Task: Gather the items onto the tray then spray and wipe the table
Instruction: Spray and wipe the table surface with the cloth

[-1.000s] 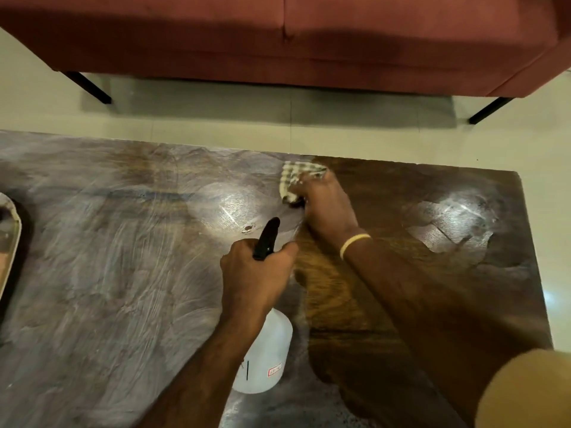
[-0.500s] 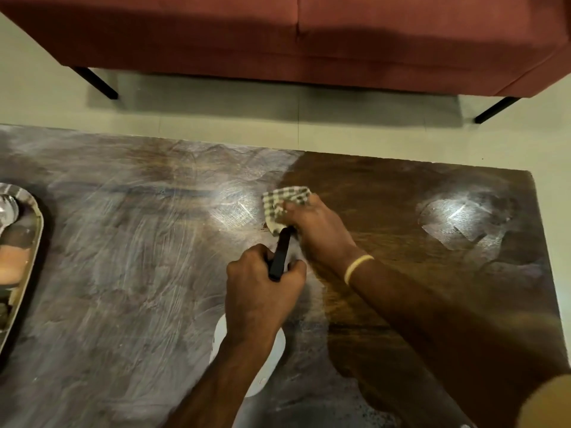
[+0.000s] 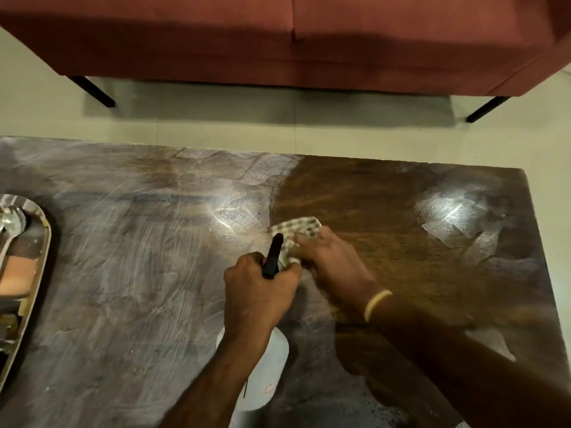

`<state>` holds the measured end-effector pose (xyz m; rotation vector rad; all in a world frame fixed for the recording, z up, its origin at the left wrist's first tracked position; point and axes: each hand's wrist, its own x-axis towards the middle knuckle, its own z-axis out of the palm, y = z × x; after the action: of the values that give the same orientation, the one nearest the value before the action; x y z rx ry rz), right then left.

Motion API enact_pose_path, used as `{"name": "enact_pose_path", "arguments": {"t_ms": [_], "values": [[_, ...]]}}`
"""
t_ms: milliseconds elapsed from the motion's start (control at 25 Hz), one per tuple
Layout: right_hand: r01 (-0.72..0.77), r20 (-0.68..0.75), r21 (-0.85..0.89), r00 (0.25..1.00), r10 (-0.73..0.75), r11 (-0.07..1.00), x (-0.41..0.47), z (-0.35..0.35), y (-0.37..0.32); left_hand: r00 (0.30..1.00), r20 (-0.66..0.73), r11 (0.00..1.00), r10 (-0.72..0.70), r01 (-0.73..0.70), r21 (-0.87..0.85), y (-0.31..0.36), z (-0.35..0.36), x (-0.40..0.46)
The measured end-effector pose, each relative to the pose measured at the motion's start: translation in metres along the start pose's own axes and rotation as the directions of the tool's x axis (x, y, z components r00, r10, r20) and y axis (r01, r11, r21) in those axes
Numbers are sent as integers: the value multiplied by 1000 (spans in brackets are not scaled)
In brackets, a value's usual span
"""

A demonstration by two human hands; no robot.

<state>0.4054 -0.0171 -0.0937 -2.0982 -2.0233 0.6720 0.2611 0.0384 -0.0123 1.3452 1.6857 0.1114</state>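
Observation:
My left hand grips the black trigger head of a white spray bottle held over the middle of the wooden table. Just beyond it, my right hand presses a checked cloth onto the tabletop. The table's left and middle parts are smeared pale with wet streaks, the right part is dark brown. A steel tray at the left edge carries a spoon and other items, partly cut off by the frame.
A red sofa on black legs stands across a strip of pale floor beyond the table. Two bright reflections lie on the tabletop, one at the right.
My right hand has drawn the cloth back toward me, from near the far edge to the middle of the table. The left hand keeps its grip on the bottle; more of the tray shows.

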Motion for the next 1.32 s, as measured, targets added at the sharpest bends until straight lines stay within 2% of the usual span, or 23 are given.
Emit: {"name": "enact_pose_path", "arguments": {"t_ms": [40,120,200,240,320,400,440,480,560,640,680,720,800,880,960,1040,1120,1160,1200,1240,1320], "values": [[-5,8,0,1000,5,1000,-25,-4,11,1000,16,1000,-9,9,-9,-2,-3,-1],[-203,-70,9,977,203,979,-24,-13,51,1000,12,1000,-2,2,-7,-7,-6,-3],[-457,-198,47,867,456,888,17,-18,79,1000,9,1000,-16,16,4,-11,-4,-6],[-499,-241,51,835,496,865,41,-19,70,1000,0,1000,-29,29,-9,-13,-2,-7],[-395,-238,38,889,392,918,59,-6,29,999,-29,998,-44,43,-43,-16,0,-10],[-181,-94,-25,979,178,983,21,22,-7,998,-28,997,-52,50,-58,-16,-1,-14],[-93,-22,-9,995,93,996,-13,27,-19,999,-10,998,-53,53,-46,-16,-3,-16],[-67,7,8,998,67,998,-43,25,-21,999,11,998,-46,47,-30,-17,-4,-17],[-181,-49,39,982,183,983,-57,14,0,999,45,1000,-29,29,4,-22,-2,-17],[-370,-114,63,920,375,927,-20,2,21,996,76,999,-47,45,20,-24,4,-20],[-411,-166,67,894,416,909,7,-1,21,994,86,997,-73,73,0,-24,7,-21],[-406,-179,65,894,411,912,28,-1,12,991,91,994,-103,106,-29,-24,7,-23],[-274,-158,23,949,274,962,32,10,-10,988,67,987,-141,145,-65,-23,6,-28],[-126,-25,39,992,127,991,-24,28,-30,988,36,985,-150,152,-82,-24,-1,-30],[-82,31,61,996,80,995,-91,23,-25,990,37,988,-136,138,-76,-25,-7,-30],[-281,3,69,959,282,957,-102,8,7,994,35,993,-100,102,-65,-33,-6,-31],[-530,-97,91,838,538,843,-65,0,36,995,48,995,-85,87,-47,-37,1,-35],[-568,-145,73,807,572,820,-39,-2,29,995,54,994,-89,92,-51,-40,6,-39],[-530,-171,57,830,531,846,-19,2,13,994,47,994,-94,96,-53,-43,11,-43],[-440,-136,51,886,443,897,-13,12,-5,995,27,993,-97,99,-61,-45,13,-48],[-195,2,48,981,195,980,-52,37,-35,994,4,990,-110,110,-87,-47,16,-56]]}}
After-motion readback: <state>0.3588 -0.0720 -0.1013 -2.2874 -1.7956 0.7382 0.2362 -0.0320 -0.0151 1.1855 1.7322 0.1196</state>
